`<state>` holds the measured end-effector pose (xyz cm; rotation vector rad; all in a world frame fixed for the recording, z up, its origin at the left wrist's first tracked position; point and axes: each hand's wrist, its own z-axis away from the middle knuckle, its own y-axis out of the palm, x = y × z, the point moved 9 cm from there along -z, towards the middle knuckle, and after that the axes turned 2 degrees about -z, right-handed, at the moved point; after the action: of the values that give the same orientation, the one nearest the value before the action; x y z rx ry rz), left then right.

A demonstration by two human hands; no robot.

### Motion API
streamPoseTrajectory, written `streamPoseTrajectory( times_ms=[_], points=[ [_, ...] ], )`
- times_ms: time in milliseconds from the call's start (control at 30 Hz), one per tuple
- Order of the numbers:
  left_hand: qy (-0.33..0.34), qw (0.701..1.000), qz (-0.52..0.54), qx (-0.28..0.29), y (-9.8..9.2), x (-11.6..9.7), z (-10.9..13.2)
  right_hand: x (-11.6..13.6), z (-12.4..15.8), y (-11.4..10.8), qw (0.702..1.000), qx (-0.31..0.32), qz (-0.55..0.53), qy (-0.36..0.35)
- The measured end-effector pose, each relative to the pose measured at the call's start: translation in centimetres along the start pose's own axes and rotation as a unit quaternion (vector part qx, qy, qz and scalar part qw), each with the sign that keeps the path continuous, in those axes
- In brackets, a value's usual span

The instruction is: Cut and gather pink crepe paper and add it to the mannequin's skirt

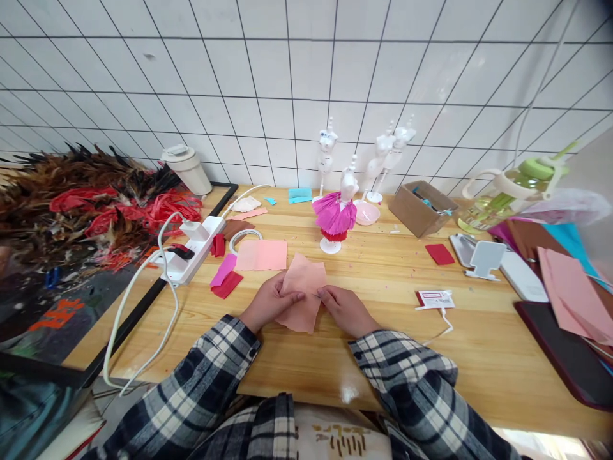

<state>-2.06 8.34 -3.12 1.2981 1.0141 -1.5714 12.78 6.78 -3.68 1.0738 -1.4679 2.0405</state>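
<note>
Between my two hands is a piece of peach crepe paper point(302, 287), its edges wavy and its face turned up toward me. My left hand point(272, 299) grips its left edge, thumb lying on top. On the opposite edge, my right hand point(345, 308) pinches the paper between thumb and fingers. Just past it stands a small white mannequin point(349, 185) dressed in a magenta ruffled skirt point(330, 214) with red ruffles below. Another peach sheet point(262, 255) lies flat beyond my left hand, near magenta and red paper pieces point(226, 284).
A white power strip point(194, 249) with cables stands at left, beside a heap of feathers point(62, 191). More bare mannequins point(326, 153) line the tiled wall. To the right are a cardboard box point(421, 209), a bottle point(507, 195), a phone stand point(484, 259) and stacked paper point(572, 294).
</note>
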Motion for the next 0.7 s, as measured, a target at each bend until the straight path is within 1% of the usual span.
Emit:
streamPoseTrajectory(
  times_ms=[133, 300, 400, 500, 633, 700],
  points=[
    [0.006, 1.000, -0.015, -0.016, -0.34, -0.03, -0.03, -0.17, -0.10, 0.14, 1.000, 0.003, 0.004, 0.000],
    [0.014, 1.000, -0.019, 0.004, -0.02, -0.12, -0.14, -0.25, -0.15, 0.20, 1.000, 0.002, 0.001, 0.003],
    [0.018, 0.999, -0.028, 0.000, -0.03, -0.28, -0.12, -0.25, -0.13, 0.05, 1.000, -0.008, -0.007, 0.007],
    [0.014, 1.000, -0.027, -0.004, 0.05, -0.35, -0.04, -0.36, -0.01, -0.24, 0.999, -0.026, -0.036, 0.022],
    [0.004, 1.000, -0.006, 0.006, 0.39, -0.27, 0.07, -0.58, 0.19, -0.10, 0.993, -0.031, -0.104, 0.047],
    [0.005, 1.000, 0.000, 0.008, 0.48, -0.29, 0.10, -0.67, 0.22, -0.11, 0.991, -0.038, -0.121, 0.053]
  ],
)
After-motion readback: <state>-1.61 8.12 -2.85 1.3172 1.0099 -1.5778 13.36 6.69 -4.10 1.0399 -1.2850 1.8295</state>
